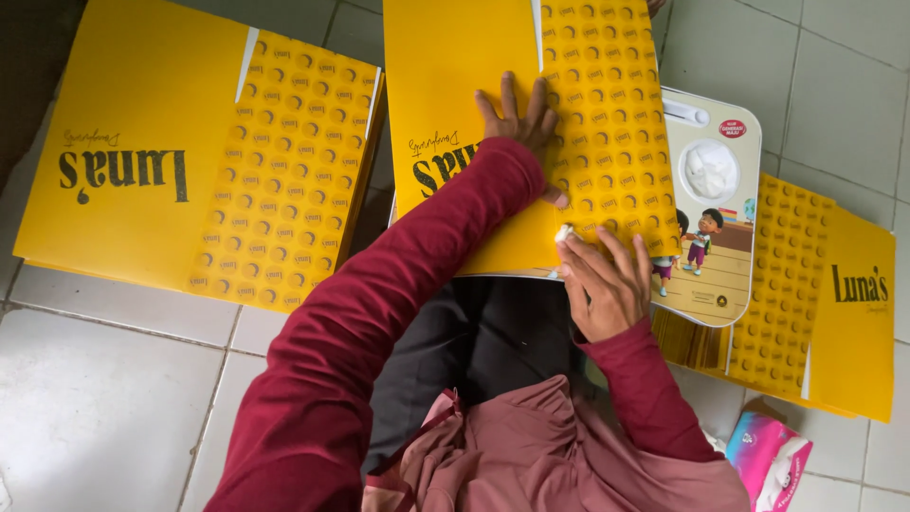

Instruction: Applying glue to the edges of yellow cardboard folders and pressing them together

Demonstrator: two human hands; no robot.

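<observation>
A flat yellow cardboard box (455, 66) with a dotted panel lies over a small white lap table (725, 228) in front of me. My left hand (519, 125) presses flat on the box, fingers spread. My right hand (607, 280) pinches a small white wad (564, 232) against the box's near edge, beside the dotted panel.
A second yellow box (142, 123) lies on the tiled floor (104, 408) to the left. More flat yellow boxes (853, 332) are stacked at the right. A pink tissue pack (770, 460) sits at the lower right. The lap table shows a cartoon picture.
</observation>
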